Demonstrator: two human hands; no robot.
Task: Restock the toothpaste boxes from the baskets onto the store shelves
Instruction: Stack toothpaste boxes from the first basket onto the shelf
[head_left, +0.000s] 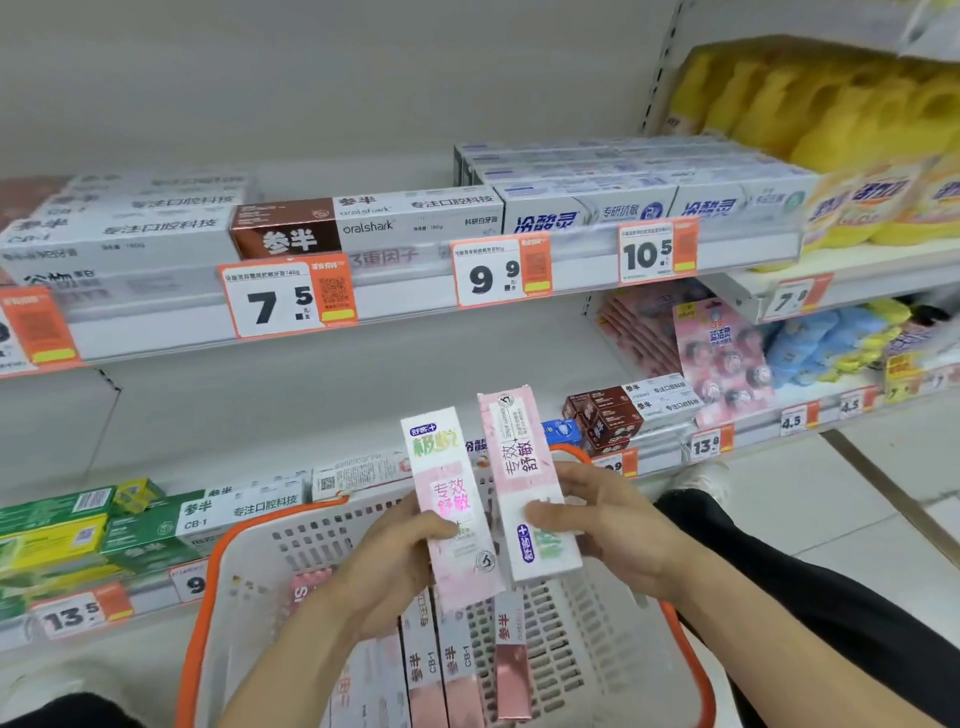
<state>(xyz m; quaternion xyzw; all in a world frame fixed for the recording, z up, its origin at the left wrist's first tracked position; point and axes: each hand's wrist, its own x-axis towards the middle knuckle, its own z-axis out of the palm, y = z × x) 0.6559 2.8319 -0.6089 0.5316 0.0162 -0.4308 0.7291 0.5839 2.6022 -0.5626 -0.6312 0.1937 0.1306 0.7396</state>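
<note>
Two pink toothpaste boxes, left box (451, 506) gripped by left hand (387, 564), right box (525, 483) by right hand (605, 525), above basket (332, 525); long axes upright, pointing to bare shelf (311, 405) straight ahead, equally near.

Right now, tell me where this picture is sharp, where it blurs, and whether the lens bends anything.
Head view: sharpest on the 7.5 price tag and the two pink boxes; yellow packs at upper right are smeared; shelf edges bow from the wide-angle lens; soft even light, no hard shadows.

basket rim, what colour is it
Orange, on a white perforated basket; the head view shows it.
</note>
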